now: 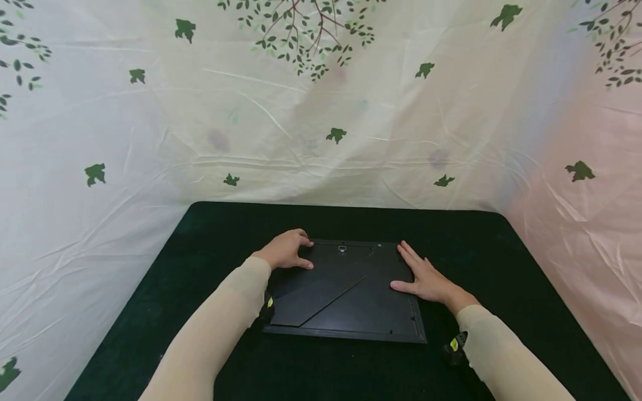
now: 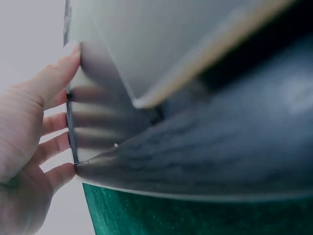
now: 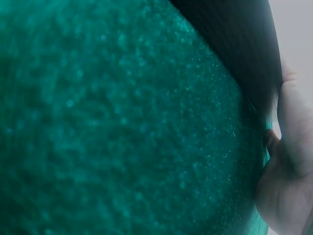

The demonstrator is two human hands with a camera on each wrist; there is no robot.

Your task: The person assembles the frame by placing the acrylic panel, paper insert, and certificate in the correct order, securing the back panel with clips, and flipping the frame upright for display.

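Note:
A black picture frame (image 1: 341, 301) lies back side up on the dark green tabletop, a thin stand flap showing as a diagonal line and a small metal hanger near its far edge. At its far left corner is my left hand (image 1: 288, 250), with the thumb over the backing and the fingers bent against the edge; the left wrist view shows these fingertips along the rim. My right hand (image 1: 426, 278) rests on the right side, fingers extended towards the far right corner and thumb lying across the back. In the right wrist view that hand (image 3: 291, 166) is partly cut off.
The dark green table (image 1: 241, 223) has rounded far corners. Behind it and on both sides hangs a pale curtain (image 1: 281, 122) with printed green leaves and branches. A dark wrist camera (image 1: 455, 348) sits under the right sleeve.

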